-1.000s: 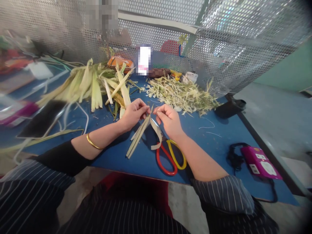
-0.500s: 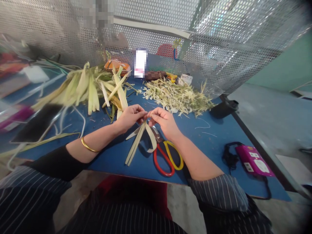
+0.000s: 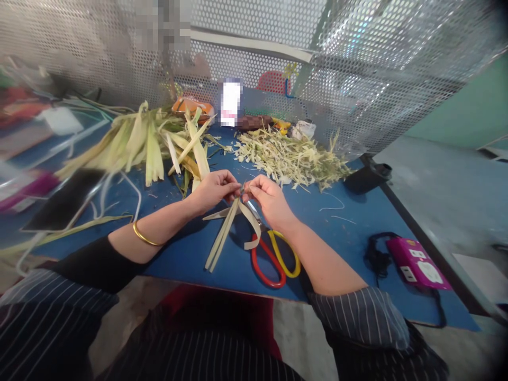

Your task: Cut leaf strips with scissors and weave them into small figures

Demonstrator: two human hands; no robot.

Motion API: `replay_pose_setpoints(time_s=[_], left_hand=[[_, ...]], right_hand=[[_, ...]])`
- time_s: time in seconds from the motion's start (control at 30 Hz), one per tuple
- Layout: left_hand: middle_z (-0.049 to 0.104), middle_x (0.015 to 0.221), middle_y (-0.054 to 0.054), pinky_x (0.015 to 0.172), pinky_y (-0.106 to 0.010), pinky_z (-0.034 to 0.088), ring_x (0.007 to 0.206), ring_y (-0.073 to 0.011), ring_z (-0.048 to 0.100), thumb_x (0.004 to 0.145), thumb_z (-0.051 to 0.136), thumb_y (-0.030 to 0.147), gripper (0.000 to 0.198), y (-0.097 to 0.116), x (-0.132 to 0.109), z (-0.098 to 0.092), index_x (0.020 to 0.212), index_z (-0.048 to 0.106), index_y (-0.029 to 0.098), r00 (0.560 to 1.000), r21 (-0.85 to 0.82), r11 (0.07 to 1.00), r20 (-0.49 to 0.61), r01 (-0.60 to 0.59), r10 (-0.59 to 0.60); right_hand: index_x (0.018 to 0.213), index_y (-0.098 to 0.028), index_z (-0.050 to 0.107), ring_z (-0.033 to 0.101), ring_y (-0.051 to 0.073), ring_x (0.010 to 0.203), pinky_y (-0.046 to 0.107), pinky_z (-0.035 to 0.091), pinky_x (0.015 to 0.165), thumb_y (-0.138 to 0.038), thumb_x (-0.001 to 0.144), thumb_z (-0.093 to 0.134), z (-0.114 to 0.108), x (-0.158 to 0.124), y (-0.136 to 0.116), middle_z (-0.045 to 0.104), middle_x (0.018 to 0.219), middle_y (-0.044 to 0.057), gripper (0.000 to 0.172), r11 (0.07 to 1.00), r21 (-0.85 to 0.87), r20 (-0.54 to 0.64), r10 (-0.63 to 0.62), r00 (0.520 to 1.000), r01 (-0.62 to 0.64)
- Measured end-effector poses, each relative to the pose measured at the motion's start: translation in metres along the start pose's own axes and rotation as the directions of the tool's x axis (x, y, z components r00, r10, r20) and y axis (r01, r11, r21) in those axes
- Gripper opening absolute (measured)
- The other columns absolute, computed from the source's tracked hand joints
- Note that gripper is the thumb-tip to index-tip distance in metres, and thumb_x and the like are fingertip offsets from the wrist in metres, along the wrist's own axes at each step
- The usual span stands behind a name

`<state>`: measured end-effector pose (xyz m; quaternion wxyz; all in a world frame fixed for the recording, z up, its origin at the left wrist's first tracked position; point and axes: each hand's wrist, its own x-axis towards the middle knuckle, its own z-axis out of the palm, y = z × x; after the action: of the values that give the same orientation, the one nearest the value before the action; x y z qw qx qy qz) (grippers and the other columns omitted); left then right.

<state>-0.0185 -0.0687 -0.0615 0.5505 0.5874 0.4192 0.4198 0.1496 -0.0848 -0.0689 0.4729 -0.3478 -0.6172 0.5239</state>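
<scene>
Both my hands meet over the middle of the table, fingertips pinched close together. My left hand (image 3: 220, 189) grips the gathered top of several pale green husk strips (image 3: 225, 235), which hang down and fan out below it. Right beside it, my right hand (image 3: 262, 191) pinches the same bunched end; the exact hold between the fingertips is too small to make out. One strip curls to the right, over the scissors. The scissors (image 3: 270, 259), with one red and one yellow handle, lie on the table under my right hand, their blades partly hidden.
A heap of long husks (image 3: 153, 151) lies at the back left, and shredded husk pieces (image 3: 293, 159) at the back right. A black cylinder (image 3: 367, 177) and a purple power strip (image 3: 418, 263) sit on the right of the blue table (image 3: 337, 243). Perforated metal mesh (image 3: 254, 63) stands behind.
My fingertips have moved slightly apart at the bunched end. The curled strip has swung a little to the right. The scissors stay in place.
</scene>
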Motion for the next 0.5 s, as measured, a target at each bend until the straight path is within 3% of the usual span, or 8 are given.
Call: replay_pose_setpoints(time_s=[0.1,0.23,0.5], left_hand=[[0.064,0.063,-0.002,0.05,-0.021,0.047,0.049,-0.0071,0.055,0.078,0.064,0.02,0.014,0.0001,-0.0017,0.0004,0.072,0.054,0.013,0.999,-0.015,0.999,0.011,0.034,-0.033],[0.066,0.066,-0.003,0.051,-0.021,0.048,0.05,-0.0072,0.056,0.075,0.068,0.02,0.015,0.0004,-0.0031,0.0008,0.078,0.055,0.012,0.994,-0.074,0.991,0.015,0.111,-0.11],[0.067,0.067,-0.003,0.056,-0.021,0.051,0.052,-0.0068,0.059,0.071,0.072,0.023,0.017,0.0005,-0.0031,-0.0014,0.077,0.063,0.011,0.987,-0.103,0.982,0.028,0.16,-0.158]], right_hand=[[0.078,-0.02,0.05,0.056,0.013,0.069,0.032,0.046,0.074,-0.022,0.087,0.047,-0.0027,0.0003,-0.0053,0.058,0.074,0.0,0.01,0.981,-0.182,0.042,-0.053,0.998,0.06],[0.076,-0.019,0.051,0.053,0.012,0.071,0.03,0.045,0.07,-0.017,0.085,0.049,-0.0077,0.0016,-0.0075,0.053,0.093,0.003,0.01,0.892,-0.392,0.052,-0.225,0.973,0.228],[0.077,-0.02,0.054,0.052,0.016,0.086,0.03,0.042,0.075,-0.013,0.085,0.051,-0.0098,0.001,-0.0103,0.052,0.091,0.004,0.011,0.756,-0.577,0.079,-0.325,0.943,0.309]])
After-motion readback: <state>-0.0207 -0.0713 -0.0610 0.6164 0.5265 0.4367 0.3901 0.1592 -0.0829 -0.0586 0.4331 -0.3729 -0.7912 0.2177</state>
